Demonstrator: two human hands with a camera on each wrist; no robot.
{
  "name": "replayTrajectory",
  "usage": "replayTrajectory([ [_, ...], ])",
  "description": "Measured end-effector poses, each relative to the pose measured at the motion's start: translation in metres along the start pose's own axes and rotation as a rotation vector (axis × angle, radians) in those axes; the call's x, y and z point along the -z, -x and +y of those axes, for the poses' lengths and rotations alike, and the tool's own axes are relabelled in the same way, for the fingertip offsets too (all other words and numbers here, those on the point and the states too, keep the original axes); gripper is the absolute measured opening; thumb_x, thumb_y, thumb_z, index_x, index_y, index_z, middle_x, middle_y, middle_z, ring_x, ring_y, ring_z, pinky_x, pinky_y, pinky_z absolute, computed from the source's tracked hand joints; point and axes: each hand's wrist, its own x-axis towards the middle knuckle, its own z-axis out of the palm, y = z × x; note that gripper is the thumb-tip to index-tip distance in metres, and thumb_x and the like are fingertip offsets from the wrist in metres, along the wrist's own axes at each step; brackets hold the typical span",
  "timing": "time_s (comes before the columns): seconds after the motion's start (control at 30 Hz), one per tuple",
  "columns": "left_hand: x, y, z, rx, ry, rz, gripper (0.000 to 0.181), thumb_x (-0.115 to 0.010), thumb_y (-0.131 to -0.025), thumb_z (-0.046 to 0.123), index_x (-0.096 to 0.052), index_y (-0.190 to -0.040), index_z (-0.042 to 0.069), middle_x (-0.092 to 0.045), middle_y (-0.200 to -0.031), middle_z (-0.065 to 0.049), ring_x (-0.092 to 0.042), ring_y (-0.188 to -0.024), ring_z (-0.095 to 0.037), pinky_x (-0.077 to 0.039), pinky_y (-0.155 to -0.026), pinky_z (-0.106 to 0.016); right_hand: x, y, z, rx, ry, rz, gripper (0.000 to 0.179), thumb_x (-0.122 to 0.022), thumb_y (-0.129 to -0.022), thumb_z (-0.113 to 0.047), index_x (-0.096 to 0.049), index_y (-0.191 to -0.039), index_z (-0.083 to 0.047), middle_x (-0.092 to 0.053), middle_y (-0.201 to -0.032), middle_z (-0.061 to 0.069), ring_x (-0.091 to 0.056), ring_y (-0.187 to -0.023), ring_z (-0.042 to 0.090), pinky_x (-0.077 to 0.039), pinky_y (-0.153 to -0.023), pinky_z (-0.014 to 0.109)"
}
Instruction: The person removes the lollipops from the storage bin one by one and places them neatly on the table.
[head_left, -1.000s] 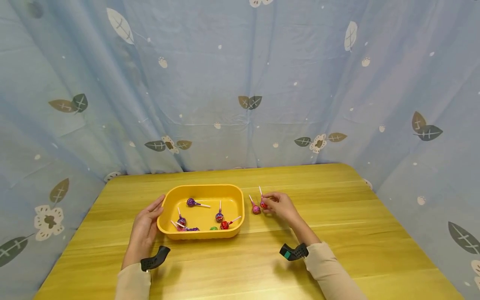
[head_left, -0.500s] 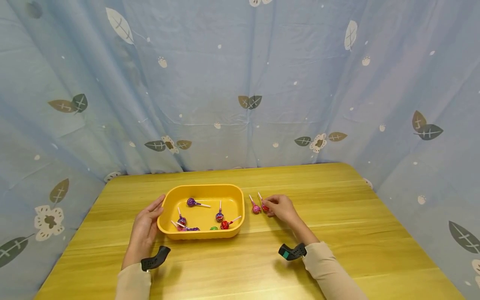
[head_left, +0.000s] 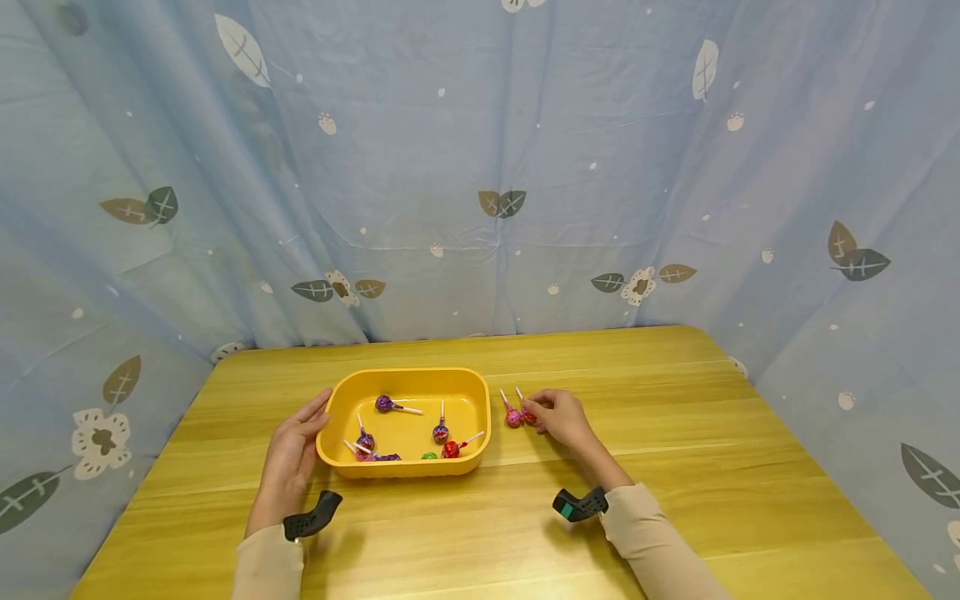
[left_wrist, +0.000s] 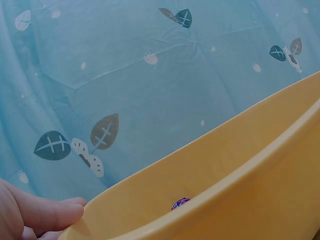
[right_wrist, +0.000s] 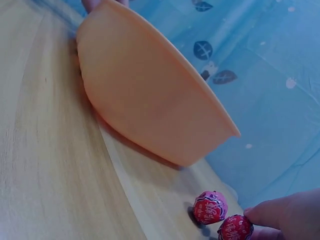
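Note:
My right hand (head_left: pixel 564 417) pinches a red-wrapped lollipop (right_wrist: pixel 235 228) between thumb and finger, its white stick pointing away. Just left of it, a pink-wrapped lollipop (head_left: pixel 513 418) lies on the table, both heads close together. A yellow plastic basket (head_left: pixel 405 470) stands to their left. Straight fingers of my left hand (head_left: pixel 291 446) rest against the basket's left end at the rim. Inside are several lollipops, among them a purple one (head_left: pixel 384 403), a red one (head_left: pixel 450 450) and a green one (head_left: pixel 429 456) mostly hidden by the front wall.
The wooden table (head_left: pixel 712 467) reaches back to a blue patterned curtain (head_left: pixel 420 167), which also hangs along both sides. Each wrist wears a black camera mount.
The right hand has brought the red lollipop's stick lower and drawn its head slightly nearer me, beside the pink one. The left hand and basket hold their place.

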Motion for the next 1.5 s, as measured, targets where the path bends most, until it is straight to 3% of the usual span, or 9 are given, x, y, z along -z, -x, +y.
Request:
replayTrajectory([
  [0.87, -0.001, -0.001, 0.002, 0.030, 0.018, 0.031, 0.051, -0.037, -0.103, -0.001, -0.025, -0.153, 0.004, -0.020, -0.159, -0.009, -0.027, -0.141, -0.018, -0.031, -0.109, -0.027, -0.001, 0.003, 0.001, 0.066, 0.049, 0.022, 0.018, -0.069, -0.091, -0.016, -0.071, -0.100, 0.000, -0.064, -0.075, 0.005, -0.060, -0.058, 0.016, -0.055, -0.053, 0.029],
  [1.17, 0.000, 0.000, -0.001, 0.009, 0.005, -0.004, 0.052, -0.036, -0.103, -0.002, -0.022, -0.153, 0.002, -0.018, -0.159, -0.011, -0.025, -0.142, -0.019, -0.030, -0.109, -0.029, 0.002, 0.005, -0.001, 0.052, 0.050, 0.032, 0.020, -0.070, -0.090, -0.017, -0.070, -0.099, 0.001, -0.064, -0.078, 0.006, -0.060, -0.058, 0.016, -0.056, -0.053, 0.029],
  [1.5, 0.000, 0.000, 0.000, 0.012, 0.020, 0.000, 0.052, -0.037, -0.103, -0.002, -0.022, -0.152, 0.002, -0.018, -0.159, -0.012, -0.026, -0.142, -0.019, -0.030, -0.109, -0.029, 0.007, 0.010, -0.010, 0.071, 0.049, 0.045, 0.016, -0.067, -0.091, -0.012, -0.070, -0.100, 0.001, -0.063, -0.082, 0.008, -0.062, -0.060, 0.020, -0.055, -0.053, 0.032],
])
